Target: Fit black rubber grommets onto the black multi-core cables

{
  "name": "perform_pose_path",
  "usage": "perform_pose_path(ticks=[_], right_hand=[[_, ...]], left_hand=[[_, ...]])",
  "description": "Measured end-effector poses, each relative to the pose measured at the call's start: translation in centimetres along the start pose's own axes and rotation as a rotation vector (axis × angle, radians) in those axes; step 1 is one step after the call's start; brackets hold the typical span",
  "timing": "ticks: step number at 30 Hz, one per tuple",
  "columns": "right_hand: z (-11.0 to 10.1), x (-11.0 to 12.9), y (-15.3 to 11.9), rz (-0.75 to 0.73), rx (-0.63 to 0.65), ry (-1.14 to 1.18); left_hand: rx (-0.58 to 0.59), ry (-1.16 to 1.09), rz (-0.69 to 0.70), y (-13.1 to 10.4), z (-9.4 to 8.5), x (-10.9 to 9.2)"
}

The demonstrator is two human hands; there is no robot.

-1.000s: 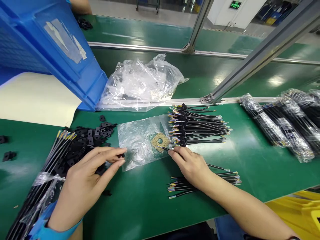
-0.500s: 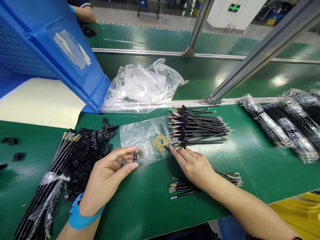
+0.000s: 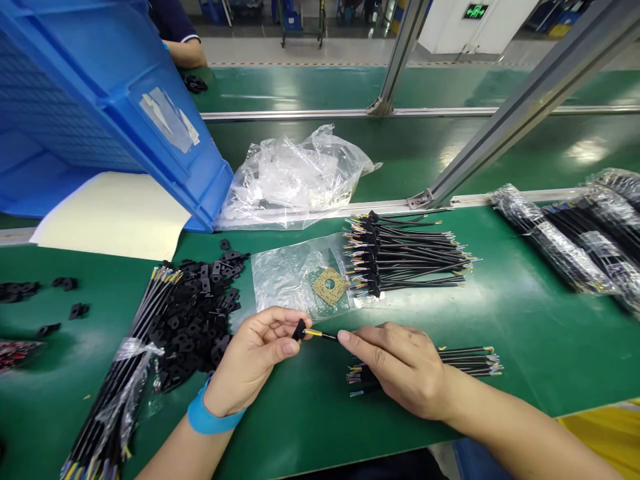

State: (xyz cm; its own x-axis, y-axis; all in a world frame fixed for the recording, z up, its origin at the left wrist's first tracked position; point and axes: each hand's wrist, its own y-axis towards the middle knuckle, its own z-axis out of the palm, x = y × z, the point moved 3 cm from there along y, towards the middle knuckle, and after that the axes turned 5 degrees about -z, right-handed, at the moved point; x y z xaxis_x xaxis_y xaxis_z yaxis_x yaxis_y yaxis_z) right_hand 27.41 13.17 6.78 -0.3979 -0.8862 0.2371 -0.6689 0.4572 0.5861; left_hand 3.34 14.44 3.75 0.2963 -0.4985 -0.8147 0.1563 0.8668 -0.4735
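My left hand pinches a small black plastic part between thumb and fingers. From the right, my right hand grips a black cable, its bare yellow wire tips pointing left at the part. The tips meet the part's near face; whether they are inside it I cannot tell. Behind lies a tan square sponge with a hole, on a clear plastic bag. Cables fitted with black parts lie stacked beyond my right hand. More loose cables are partly hidden beneath it.
A heap of black parts and a tied cable bundle lie left. A tilted blue crate and a crumpled plastic bag stand behind. Wrapped bundles lie right. A metal post slants across; another person's arm is beyond.
My right hand has drawn the cable tip back from the sponge and brought it toward me. My left hand has moved right and slightly nearer, so the black part and cable tip now meet.
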Motion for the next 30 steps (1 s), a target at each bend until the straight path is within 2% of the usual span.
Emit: perform_pose_path(ticks=[7, 11, 15, 22, 26, 30], right_hand=[[-0.6, 0.5, 0.6, -0.078, 0.102, -0.103], [-0.7, 0.7, 0.7, -0.078, 0.122, -0.107], [-0.6, 0.7, 0.9, -0.074, 0.088, -0.065], [-0.3, 0.7, 1.0, -0.042, -0.055, 0.023], [0.3, 0.8, 1.3, 0.053, -0.031, 0.087], [0.8, 0.7, 1.5, 0.087, -0.029, 0.212]], left_hand=[[-0.020, 0.072, 0.028, -0.2, -0.1, 0.1], [-0.053, 0.327, 0.123, -0.6, 0.1, 0.1], [-0.041, 0.531, 0.256, -1.1, 1.2, 0.0], [-0.014, 0.603, 0.470, -1.7, 2.5, -0.3], [0.035, 0.612, 0.576, -2.2, 2.8, -0.3], [0.059, 0.664, 0.638, -2.5, 3.3, -0.4]])
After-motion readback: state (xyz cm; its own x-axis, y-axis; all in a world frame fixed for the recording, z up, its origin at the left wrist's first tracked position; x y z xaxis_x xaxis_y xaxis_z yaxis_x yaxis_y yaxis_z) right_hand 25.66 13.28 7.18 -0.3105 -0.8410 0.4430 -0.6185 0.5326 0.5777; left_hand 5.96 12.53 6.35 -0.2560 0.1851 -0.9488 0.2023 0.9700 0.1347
